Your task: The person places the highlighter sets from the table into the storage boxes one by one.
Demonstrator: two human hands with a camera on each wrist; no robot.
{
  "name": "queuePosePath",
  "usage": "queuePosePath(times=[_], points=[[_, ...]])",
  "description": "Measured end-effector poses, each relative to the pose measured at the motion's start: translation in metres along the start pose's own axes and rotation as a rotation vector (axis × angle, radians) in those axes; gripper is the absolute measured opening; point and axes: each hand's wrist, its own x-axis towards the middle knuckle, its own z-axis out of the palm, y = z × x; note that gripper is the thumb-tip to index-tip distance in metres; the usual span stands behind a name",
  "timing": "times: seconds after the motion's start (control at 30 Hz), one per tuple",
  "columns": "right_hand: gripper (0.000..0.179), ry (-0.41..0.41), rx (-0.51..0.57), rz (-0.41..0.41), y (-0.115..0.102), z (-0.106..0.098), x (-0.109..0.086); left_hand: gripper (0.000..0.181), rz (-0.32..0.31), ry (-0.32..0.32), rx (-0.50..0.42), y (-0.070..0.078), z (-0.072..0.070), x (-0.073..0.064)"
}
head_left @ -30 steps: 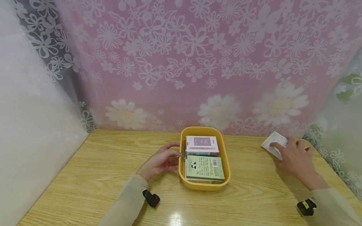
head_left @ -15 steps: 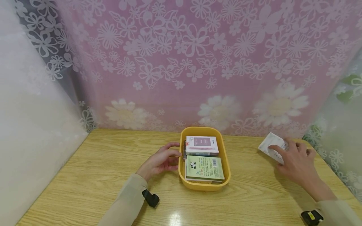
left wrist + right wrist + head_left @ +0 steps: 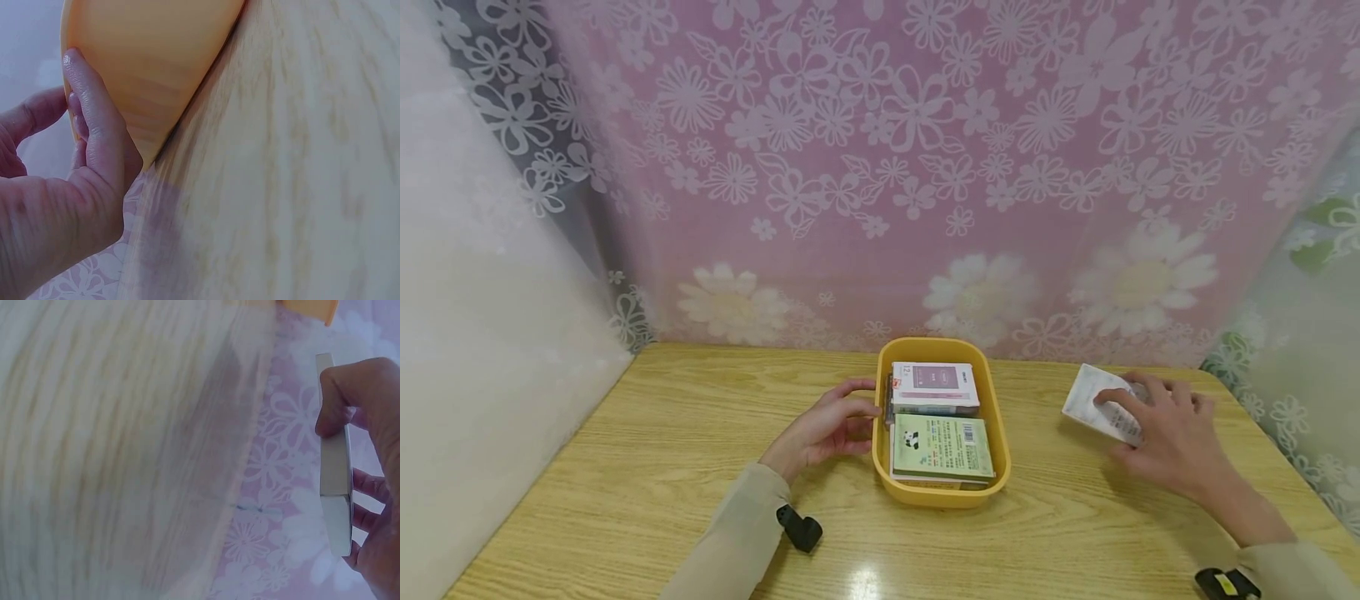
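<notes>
A yellow plastic bin [image 3: 1000,450] stands on the wooden table, holding flat boxes. My left hand [image 3: 823,429] is at its left side; in the left wrist view the curled fingers [image 3: 94,106] and thumb grip the rim. Over the table's right side, my right hand [image 3: 1172,437] grips a thin white cardboard box [image 3: 1093,402] with small print. In the right wrist view the white box [image 3: 335,462] is edge-on between thumb and fingers, raised off the table. Part of its face is hidden behind the hand.
Inside the bin lie a white-and-purple box [image 3: 936,383] at the back and a green box [image 3: 943,446] with a panda picture in front, with more packages underneath. A pink flowered curtain [image 3: 880,208] hangs along the table's far edge. The wooden table [image 3: 700,433] has pale sheets at both sides.
My right hand has carried the white box leftward toward the bin, and the box has tilted a little. The left hand and the bin have stayed in place.
</notes>
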Motion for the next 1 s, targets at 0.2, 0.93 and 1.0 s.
queuePosePath(times=[0.2, 0.93, 1.0], points=[[0.05, 0.027, 0.042, -0.028, -0.012, -0.002, 0.003, 0.049, -0.004, 0.009, -0.003, -0.001, 0.0, 0.0], [0.054, 0.06, 0.149, -0.108, -0.049, -0.014, 0.019, 0.05, -0.009, 0.005, -0.003, 0.001, 0.001, 0.0], [0.054, 0.054, 0.158, -0.114, -0.054, -0.015, 0.021, 0.05, -0.008, 0.004, -0.003, 0.001, 0.001, 0.0]])
